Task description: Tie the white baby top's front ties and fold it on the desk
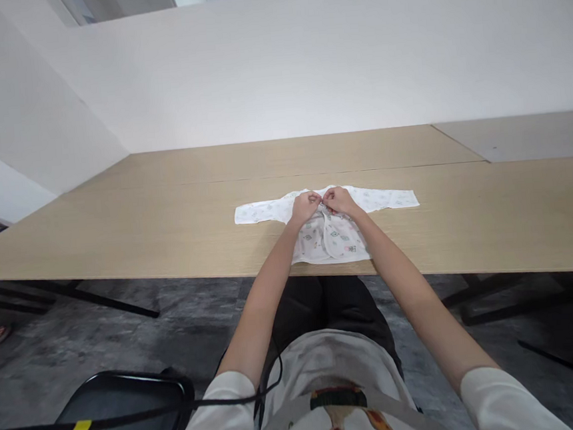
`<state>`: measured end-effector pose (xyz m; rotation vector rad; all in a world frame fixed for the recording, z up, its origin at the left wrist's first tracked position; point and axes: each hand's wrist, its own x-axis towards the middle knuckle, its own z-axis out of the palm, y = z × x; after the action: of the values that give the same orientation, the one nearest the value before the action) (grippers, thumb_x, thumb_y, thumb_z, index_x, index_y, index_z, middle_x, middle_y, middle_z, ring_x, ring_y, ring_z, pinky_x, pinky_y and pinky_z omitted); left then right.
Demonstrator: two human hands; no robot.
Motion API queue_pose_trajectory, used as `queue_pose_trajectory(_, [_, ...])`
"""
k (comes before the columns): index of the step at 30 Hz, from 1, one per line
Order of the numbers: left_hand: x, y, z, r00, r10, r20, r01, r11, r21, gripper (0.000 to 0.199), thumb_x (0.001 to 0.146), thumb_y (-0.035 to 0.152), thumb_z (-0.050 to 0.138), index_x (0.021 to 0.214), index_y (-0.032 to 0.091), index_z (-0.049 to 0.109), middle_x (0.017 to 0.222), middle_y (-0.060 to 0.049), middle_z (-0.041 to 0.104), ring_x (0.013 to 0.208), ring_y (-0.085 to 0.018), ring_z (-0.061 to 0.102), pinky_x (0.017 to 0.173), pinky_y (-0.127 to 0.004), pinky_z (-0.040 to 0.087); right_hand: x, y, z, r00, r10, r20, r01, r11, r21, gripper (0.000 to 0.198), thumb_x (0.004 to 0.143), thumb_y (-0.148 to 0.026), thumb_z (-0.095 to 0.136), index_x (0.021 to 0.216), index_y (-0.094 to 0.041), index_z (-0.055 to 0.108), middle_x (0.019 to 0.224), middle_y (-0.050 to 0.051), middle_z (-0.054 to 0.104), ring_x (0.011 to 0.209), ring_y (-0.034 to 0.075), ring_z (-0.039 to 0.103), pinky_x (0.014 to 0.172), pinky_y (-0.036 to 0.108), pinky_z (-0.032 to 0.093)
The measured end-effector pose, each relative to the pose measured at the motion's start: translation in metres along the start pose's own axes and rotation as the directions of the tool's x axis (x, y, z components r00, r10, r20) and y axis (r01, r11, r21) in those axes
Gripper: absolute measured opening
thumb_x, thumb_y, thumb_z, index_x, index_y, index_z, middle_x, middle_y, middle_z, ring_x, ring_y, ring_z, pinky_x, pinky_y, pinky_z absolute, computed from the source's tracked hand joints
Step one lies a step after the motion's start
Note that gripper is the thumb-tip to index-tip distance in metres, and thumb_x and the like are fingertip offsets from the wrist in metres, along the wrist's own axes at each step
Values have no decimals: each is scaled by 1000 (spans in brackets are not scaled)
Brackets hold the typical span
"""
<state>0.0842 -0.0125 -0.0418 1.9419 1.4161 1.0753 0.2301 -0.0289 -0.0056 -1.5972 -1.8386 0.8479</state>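
A wood-toned table (168, 235) stands against a white wall (274, 69), over a mottled grey floor (122, 343).

Small white patterned garment (336, 237), flat on the table (167, 229); sleeves (390, 198) spread wide; front panels (311, 241) overlapping

Supporting surface: a long, flat tabletop of pale tan wood-grain board (131, 222), with a thin straight seam (213, 182) crossing it beyond the fingers (314, 197). Directly on it: one small white long-sleeved fabric garment with a scattered print (336, 239), located beneath the fingers. Sleeves extend flat to the left and right of the fingers; the body runs from them towards the near edge, hem just beside it.
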Motion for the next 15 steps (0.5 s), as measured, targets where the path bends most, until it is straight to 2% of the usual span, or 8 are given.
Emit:
queue_pose_trajectory(10, [-1, 1, -1, 999, 17, -33, -11, 988, 154, 23, 83, 28, 51, 90, 16, 69, 93, -7, 71, 86, -16, 63, 81, -27, 48, 5, 4, -1, 996, 85, 6, -85, 993, 79, 9, 73, -15, 51, 72, -14, 60, 47, -1, 54, 42, 10, 48, 46, 19, 38])
queue_pose_trajectory(15, [-4, 4, -3, 1000, 2, -1, -1, 971, 240, 23, 81, 21, 51, 93, 17, 70, 96, -7, 71, 88, -17, 63, 82, -27, 47, 2, 3, 0, 998, 60, 17, -60, 998, -18, 13, 71, -14, 49, 72, -13, 62, 49, -1, 53, 45, 10, 47, 49, 19, 38])
